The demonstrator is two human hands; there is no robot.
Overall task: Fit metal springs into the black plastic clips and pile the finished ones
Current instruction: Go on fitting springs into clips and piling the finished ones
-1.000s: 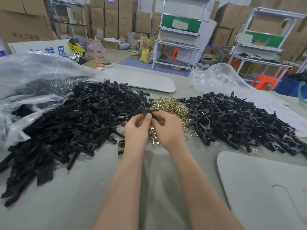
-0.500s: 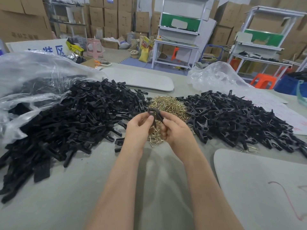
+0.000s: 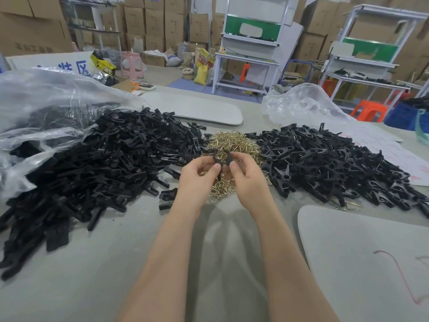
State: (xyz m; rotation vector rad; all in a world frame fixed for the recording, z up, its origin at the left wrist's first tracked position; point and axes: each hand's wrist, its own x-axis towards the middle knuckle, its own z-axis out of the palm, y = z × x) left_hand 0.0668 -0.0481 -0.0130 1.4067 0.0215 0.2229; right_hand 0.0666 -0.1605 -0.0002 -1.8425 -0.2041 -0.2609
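Both hands meet above a small heap of brass-coloured metal springs at the table's middle. My left hand pinches one black plastic clip half, and my right hand pinches the other half; the two pieces spread apart at the top in a V. A big pile of loose black clip halves lies to the left. A pile of finished clips with springs lies to the right. Whether a spring sits in the held clip cannot be made out.
Clear plastic bags lie at the far left and at the back right. Grey boards lie at the back and at the front right. White paper lies beyond the right pile. Racks and cartons stand behind.
The clip halves were held pressed together over the springs; now they are spread apart at the top, and my hands have drawn slightly apart.
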